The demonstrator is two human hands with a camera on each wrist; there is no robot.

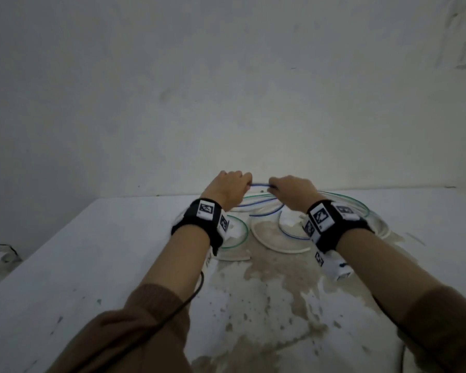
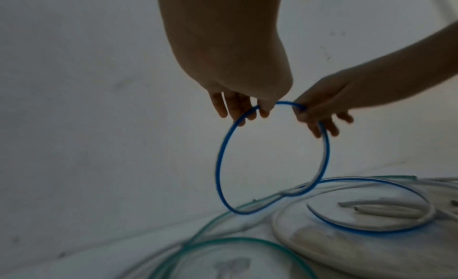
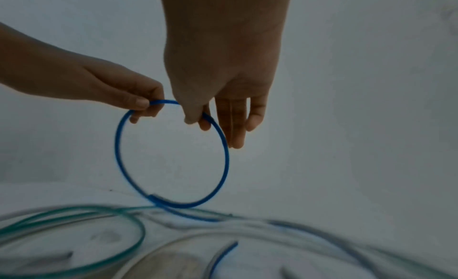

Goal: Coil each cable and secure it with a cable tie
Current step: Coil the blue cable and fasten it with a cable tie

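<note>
A thin blue cable (image 1: 258,184) is lifted off the table into one upright round loop (image 2: 218,160). My left hand (image 1: 246,181) pinches the top of the loop between thumb and fingers (image 2: 265,107). A short way to the right, my right hand (image 1: 273,185) pinches the same loop, its other fingers hanging straight (image 3: 235,126). In the right wrist view the left hand (image 3: 141,105) grips the loop's upper left. The rest of the blue cable (image 3: 226,161) trails down among a green cable (image 2: 223,242) and a thick white cable (image 1: 280,249) lying in loose curves.
The white table (image 1: 92,265) is stained brown in the middle and stands against a pale wall (image 1: 226,90). Its left edge runs diagonally, with dark clutter (image 1: 3,251) beyond it. Short whitish pieces (image 2: 371,208) lie inside the white cable's curve.
</note>
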